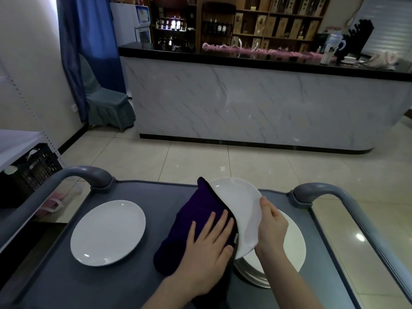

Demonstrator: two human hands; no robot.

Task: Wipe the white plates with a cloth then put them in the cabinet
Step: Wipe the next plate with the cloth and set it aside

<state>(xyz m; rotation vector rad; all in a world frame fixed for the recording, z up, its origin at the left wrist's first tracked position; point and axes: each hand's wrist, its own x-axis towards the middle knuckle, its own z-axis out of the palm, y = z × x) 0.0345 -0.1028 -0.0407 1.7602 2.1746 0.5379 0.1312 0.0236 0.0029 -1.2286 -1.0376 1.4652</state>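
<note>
A white plate (237,204) is held tilted on edge above the grey cart top (111,284). My right hand (270,221) grips its right rim. My left hand (208,248) presses a dark purple cloth (200,210) flat against the plate's left side, fingers straight. Under the held plate, a stack of white plates (287,248) rests on the cart at the right. A single white plate (108,233) lies flat on the cart to the left of the cloth. No cabinet can be told apart in this view.
The cart has grey handle bars at left (89,175) and right (323,192). A black crate (29,170) stands at the left. A marble-fronted counter (245,103) runs across the room beyond a tiled floor, with shelving behind it.
</note>
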